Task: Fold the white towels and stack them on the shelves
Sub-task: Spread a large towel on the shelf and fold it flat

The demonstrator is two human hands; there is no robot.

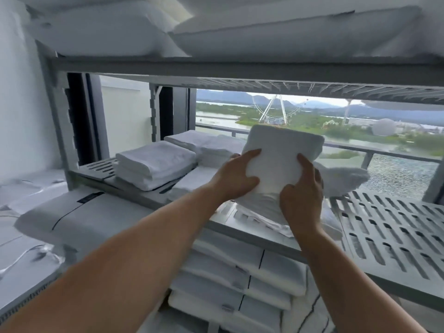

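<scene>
- Over the slotted grey plastic shelf [389,231], at centre, a thick folded towel [283,150] tilts upward, a soft block with rounded corners.
- Left hand [236,179] grips its 9 o'clock edge, thumb on the face and fingers curled behind.
- Right hand [301,198] pinches its 5 o'clock corner.
- Fluffy white cloth [341,179] lies just beside it at 3 o'clock.
- Flat folded stack [156,164] sits on the shelf at 9 o'clock.
- Puffy pillows [288,34] fill the tier at 12 o'clock.
- Smooth linens [240,272] with thin dark lines are piled at 6 o'clock.
</scene>
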